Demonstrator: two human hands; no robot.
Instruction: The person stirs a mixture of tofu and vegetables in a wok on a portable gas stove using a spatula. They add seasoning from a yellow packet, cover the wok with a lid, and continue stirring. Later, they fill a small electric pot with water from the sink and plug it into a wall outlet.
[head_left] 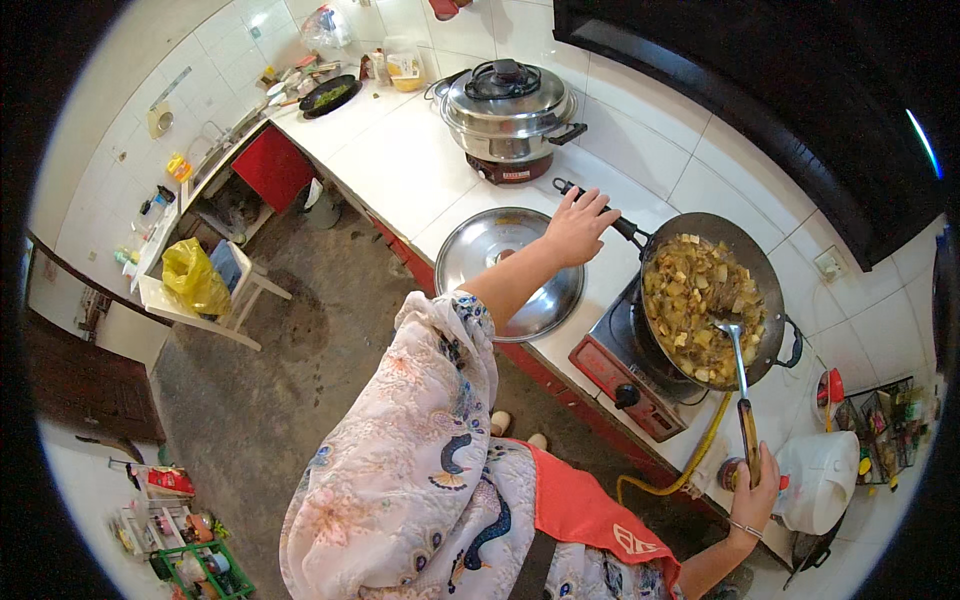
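My left hand (579,232) is held over the long black handle of a dark wok (765,265), its fingers stretched and apart; whether they touch the handle I cannot tell. Cubed pale pieces and brownish strands of food (690,310) fill the wok, which stands on a red and silver gas stove (635,385). In my right hand (757,492) is the handle end of a metal spatula (741,365), the fingers closed around it. Its blade dips into the food at the wok's right side. A round metal lid (470,245) lies on the counter under my left forearm.
Behind the lid, a lidded steel electric pot (508,115) stands on the white counter (385,150). A yellow hose (705,450) runs below the stove. To the right are a white bucket (820,480) and a rack of bottles (880,425). A black range hood (740,110) overhangs the wall side.
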